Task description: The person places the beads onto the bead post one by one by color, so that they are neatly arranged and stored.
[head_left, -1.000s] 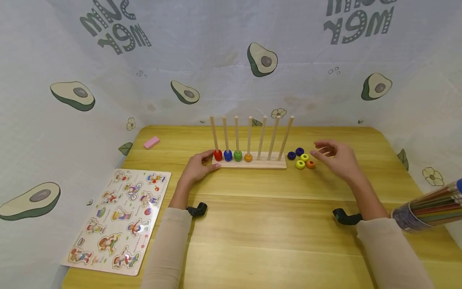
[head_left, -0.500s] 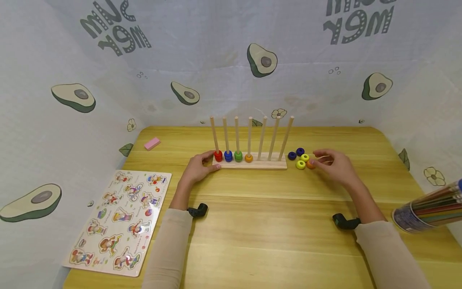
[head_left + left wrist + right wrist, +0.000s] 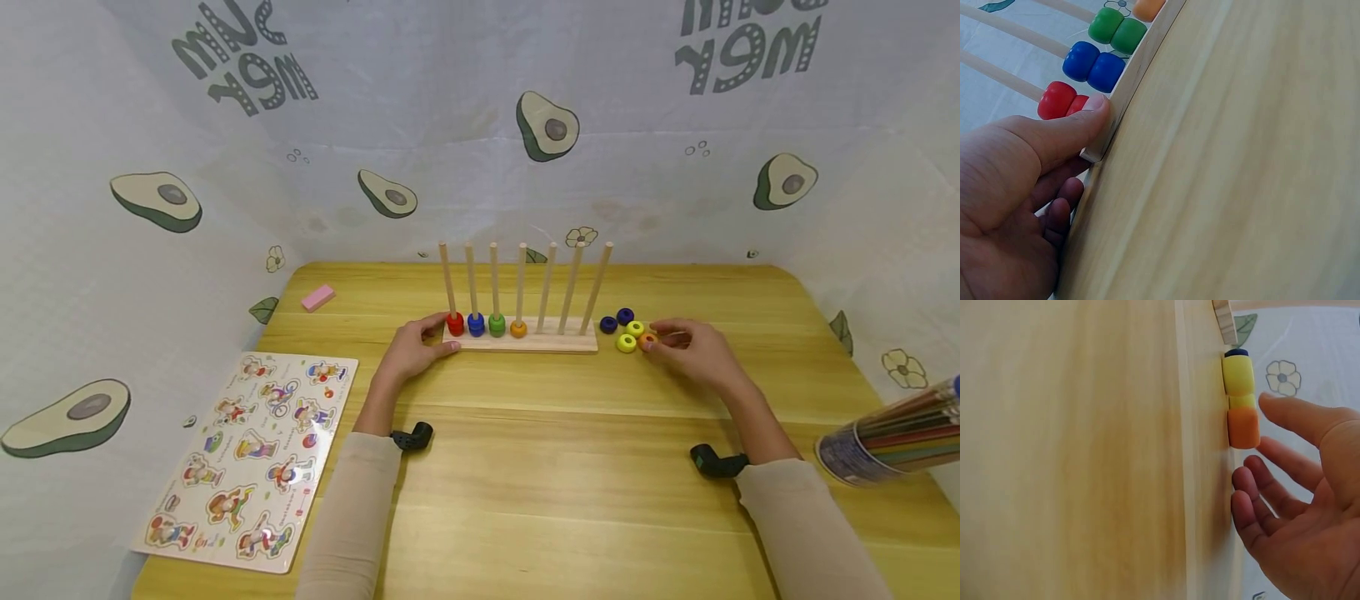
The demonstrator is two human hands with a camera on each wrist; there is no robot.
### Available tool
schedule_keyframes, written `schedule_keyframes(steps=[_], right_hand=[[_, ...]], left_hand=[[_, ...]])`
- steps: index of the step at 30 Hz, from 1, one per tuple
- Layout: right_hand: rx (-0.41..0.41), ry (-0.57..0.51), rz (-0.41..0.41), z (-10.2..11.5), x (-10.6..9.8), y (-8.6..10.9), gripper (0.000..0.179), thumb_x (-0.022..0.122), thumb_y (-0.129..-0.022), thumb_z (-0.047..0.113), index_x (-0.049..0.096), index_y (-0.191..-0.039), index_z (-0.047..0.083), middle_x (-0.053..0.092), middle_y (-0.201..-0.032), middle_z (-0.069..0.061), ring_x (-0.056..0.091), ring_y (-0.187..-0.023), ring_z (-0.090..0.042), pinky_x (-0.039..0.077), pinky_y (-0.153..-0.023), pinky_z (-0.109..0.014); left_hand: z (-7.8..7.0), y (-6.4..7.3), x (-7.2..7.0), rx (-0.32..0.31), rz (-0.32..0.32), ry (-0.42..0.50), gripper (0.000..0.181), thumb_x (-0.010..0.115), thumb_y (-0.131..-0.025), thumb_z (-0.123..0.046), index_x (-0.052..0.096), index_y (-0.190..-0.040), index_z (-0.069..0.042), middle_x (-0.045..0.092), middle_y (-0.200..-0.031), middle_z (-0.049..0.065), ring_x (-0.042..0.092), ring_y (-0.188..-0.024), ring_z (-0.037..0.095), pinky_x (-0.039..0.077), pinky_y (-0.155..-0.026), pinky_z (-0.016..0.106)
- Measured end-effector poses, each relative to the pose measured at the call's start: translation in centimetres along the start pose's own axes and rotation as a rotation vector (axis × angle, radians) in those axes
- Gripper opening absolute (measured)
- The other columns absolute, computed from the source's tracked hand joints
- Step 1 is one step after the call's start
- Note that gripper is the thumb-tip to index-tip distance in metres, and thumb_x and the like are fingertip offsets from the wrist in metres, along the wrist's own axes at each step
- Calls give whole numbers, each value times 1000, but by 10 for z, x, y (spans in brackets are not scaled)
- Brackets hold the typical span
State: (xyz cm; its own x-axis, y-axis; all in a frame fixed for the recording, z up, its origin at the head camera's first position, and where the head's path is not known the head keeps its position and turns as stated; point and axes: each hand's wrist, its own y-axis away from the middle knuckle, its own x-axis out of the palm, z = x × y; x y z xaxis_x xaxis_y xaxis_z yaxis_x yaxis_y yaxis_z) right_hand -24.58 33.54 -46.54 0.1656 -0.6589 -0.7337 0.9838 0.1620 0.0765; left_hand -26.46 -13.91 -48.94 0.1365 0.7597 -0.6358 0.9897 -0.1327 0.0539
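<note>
On the table (image 3: 525, 475), I have the left hand (image 3: 410, 347) pinching the rack (image 3: 558, 341) at its left end; the right hand (image 3: 697, 354), loosely spread, hovers at the loose orange bead (image 3: 1244, 428).

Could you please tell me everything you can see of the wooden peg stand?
The wooden peg stand is pale and looks unpainted: a long flat base with seven upright rods. From the left, successive rods carry two red beads, two blue beads, two green beads and one orange bead; the last three are bare. It stands on the table, its left end gripped by the left hand.
</note>
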Motion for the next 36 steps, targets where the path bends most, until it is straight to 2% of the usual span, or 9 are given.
schedule_keyframes(steps=[4,8,15,22,28,31,36], right_hand=[[-9,25,9,-1,0,-1,61,65,-101,42,56,-144,-1,64,-130,-27,61,-114,-39,53,-89,-42],[-26,41,15,-3,1,-2,59,66,-101,39,58,-142,-2,65,-127,-25,61,-109,-34,50,-82,-28],[-33,39,-1,-4,2,-2,53,68,-100,38,62,-137,0,66,-124,-23,61,-105,-30,49,-79,-25],[-25,21,-49,3,-5,3,48,67,-101,36,63,-135,3,67,-123,-22,62,-109,-36,48,-84,-32],[-87,26,-137,24,-17,5,47,68,-101,35,64,-135,2,69,-122,-22,63,-107,-34,47,-76,-12],[-103,3,-161,39,-25,9,50,68,-100,37,63,-137,3,68,-124,-21,62,-104,-27,47,-72,-10],[-154,-36,-215,65,-34,16,48,70,-99,36,65,-136,7,69,-124,-15,58,-95,-2,47,-73,-9]], left_hand=[[0,0,0,-1,-1,-3,69,80,-91,-41,53,-153,-26,58,-149,13,56,-132,33,46,-111,51],[-1,0,1,-4,-1,-2,69,80,-90,-41,53,-153,-27,58,-148,13,56,-131,33,47,-111,52],[0,0,1,-2,-1,4,70,81,-90,-42,53,-153,-27,59,-148,13,57,-131,33,47,-110,52],[0,0,0,-4,2,4,70,81,-90,-41,53,-153,-27,59,-146,13,56,-130,33,47,-110,51],[-1,1,-1,-9,5,3,70,80,-90,-40,53,-153,-26,58,-148,13,56,-131,32,46,-111,51],[-2,1,-1,-8,5,1,70,80,-90,-41,53,-153,-27,58,-148,12,56,-132,32,46,-111,51],[-2,0,0,-10,5,-1,70,81,-90,-41,53,-152,-26,59,-147,13,56,-131,32,46,-111,51]])
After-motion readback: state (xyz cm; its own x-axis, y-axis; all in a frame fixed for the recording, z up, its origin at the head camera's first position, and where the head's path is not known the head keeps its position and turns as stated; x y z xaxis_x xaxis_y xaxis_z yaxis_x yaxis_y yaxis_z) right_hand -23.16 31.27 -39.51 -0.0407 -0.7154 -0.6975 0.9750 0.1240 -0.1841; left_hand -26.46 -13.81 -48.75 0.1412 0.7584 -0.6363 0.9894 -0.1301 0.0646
